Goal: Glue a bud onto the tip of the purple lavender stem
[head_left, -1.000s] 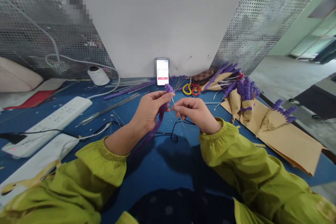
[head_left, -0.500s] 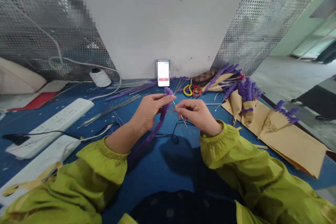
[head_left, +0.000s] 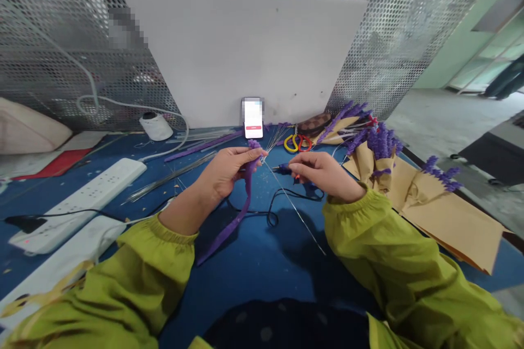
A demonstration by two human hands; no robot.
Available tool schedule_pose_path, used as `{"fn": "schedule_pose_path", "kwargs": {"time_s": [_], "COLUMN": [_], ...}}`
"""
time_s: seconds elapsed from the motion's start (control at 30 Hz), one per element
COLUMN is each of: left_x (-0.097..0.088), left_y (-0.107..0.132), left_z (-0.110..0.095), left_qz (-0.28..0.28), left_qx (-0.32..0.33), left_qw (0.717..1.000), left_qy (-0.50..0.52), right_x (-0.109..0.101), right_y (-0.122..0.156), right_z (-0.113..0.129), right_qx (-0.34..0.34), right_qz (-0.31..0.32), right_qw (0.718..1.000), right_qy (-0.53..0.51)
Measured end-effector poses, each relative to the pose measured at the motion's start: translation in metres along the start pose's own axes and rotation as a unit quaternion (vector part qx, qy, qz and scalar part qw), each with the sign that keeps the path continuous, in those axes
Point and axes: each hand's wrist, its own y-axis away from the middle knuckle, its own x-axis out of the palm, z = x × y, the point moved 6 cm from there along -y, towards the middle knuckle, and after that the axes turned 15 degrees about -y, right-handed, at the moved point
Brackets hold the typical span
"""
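Left hand: fingers pinched shut on the top end of the purple fuzzy strip, just in front of the phone. The strip's long axis runs from the pinch down-left toward the body, with its tail on the desk. 1 thin wire slants from beside the pinch down-right. Right hand, front-right of the phone: fingers closed on a small dark tool, its tip aimed at the pinch, near but apart.

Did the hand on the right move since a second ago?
Yes. The right hand slid rightward, away from the left hand holding the purple strip. It was straight below the scissors; now it sits to their right.
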Motion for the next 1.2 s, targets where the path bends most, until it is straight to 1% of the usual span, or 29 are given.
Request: {"fn": "schedule_pose_path", "kwargs": {"time_s": [0.03, 0.07, 0.1, 0.13, 0.2, 0.23, 0.3, 0.4, 0.53, 0.6, 0.73, 0.8, 0.87, 0.9, 0.97, 1.0, 1.03, 1.07, 1.1, 1.17, 1.2], "left_x": [-0.001, -0.001, -0.002, -0.002, -0.002, -0.001, 0.000, 0.003, 0.005, 0.006, 0.006, 0.005, 0.003, 0.002, -0.002, -0.004, -0.006, -0.007, -0.007, -0.007, -0.006], "left_y": [-0.001, -0.002, -0.002, -0.003, -0.004, -0.004, -0.005, -0.006, -0.008, -0.008, -0.010, -0.011, -0.012, -0.013, -0.014, -0.015, -0.015, -0.016, -0.016, -0.017, -0.017], "left_z": [0.002, 0.003, 0.004, 0.006, 0.007, 0.008, 0.010, 0.013, 0.016, 0.018, 0.021, 0.021, 0.019, 0.019, 0.017, 0.017, 0.017, 0.017, 0.017, 0.019, 0.020], "left_qz": [0.000, -0.002, -0.004, -0.006, -0.008, -0.008, -0.003, 0.004, 0.015, 0.023, 0.042, 0.045, 0.037, 0.030, 0.008, -0.008, -0.022, -0.030, -0.033, -0.034, -0.031], "left_qx": [-0.007, -0.012, -0.015, -0.016, -0.010, -0.006, -0.004, -0.009, -0.019, -0.022, -0.025, -0.021, -0.015, -0.012, -0.012, -0.014, -0.017, -0.020, -0.022, -0.022, -0.022], "left_qw": [1.000, 1.000, 1.000, 1.000, 1.000, 1.000, 1.000, 1.000, 0.999, 0.999, 0.998, 0.998, 0.999, 0.999, 1.000, 1.000, 1.000, 0.999, 0.999, 0.999, 0.999], "left_qy": [0.004, 0.007, 0.009, 0.009, 0.007, 0.004, -0.001, -0.015, -0.028, -0.030, -0.032, -0.032, -0.031, -0.027, -0.013, -0.004, 0.001, 0.006, 0.010, 0.015, 0.015], "right_x": [-0.012, -0.023, -0.034, -0.044, -0.056, -0.058, -0.057, -0.051, -0.046, -0.045, -0.041, -0.040, -0.041, -0.042, -0.047, -0.049, -0.050, -0.049, -0.047, -0.042, -0.040], "right_y": [0.002, 0.004, 0.007, 0.010, 0.015, 0.017, 0.017, 0.013, 0.007, 0.005, 0.003, 0.003, 0.004, 0.005, 0.010, 0.012, 0.014, 0.016, 0.016, 0.020, 0.022], "right_z": [-0.006, -0.014, -0.023, -0.033, -0.053, -0.063, -0.078, -0.090, -0.099, -0.106, -0.120, -0.118, -0.109, -0.101, -0.083, -0.075, -0.069, -0.065, -0.064, -0.062, -0.058], "right_qx": [0.010, 0.028, 0.056, 0.089, 0.155, 0.178, 0.204, 0.214, 0.212, 0.216, 0.233, 0.218, 0.178, 0.146, 0.051, 0.009, -0.015, -0.016, 0.005, 0.054, 0.052], "right_qz": [-0.019, -0.040, -0.057, -0.072, -0.085, -0.085, -0.084, -0.096, -0.127, -0.131, -0.135, -0.157, -0.190, -0.211, -0.255, -0.264, -0.262, -0.247, -0.223, -0.191, -0.189], "right_qw": [0.998, 0.990, 0.975, 0.959, 0.938, 0.936, 0.937, 0.941, 0.947, 0.953, 0.962, 0.963, 0.964, 0.963, 0.956, 0.949, 0.942, 0.938, 0.939, 0.946, 0.950], "right_qy": [0.060, 0.136, 0.209, 0.260, 0.297, 0.293, 0.271, 0.245, 0.207, 0.167, 0.043, -0.016, -0.060, -0.080, -0.136, -0.172, -0.210, -0.242, -0.262, -0.258, -0.242]}}
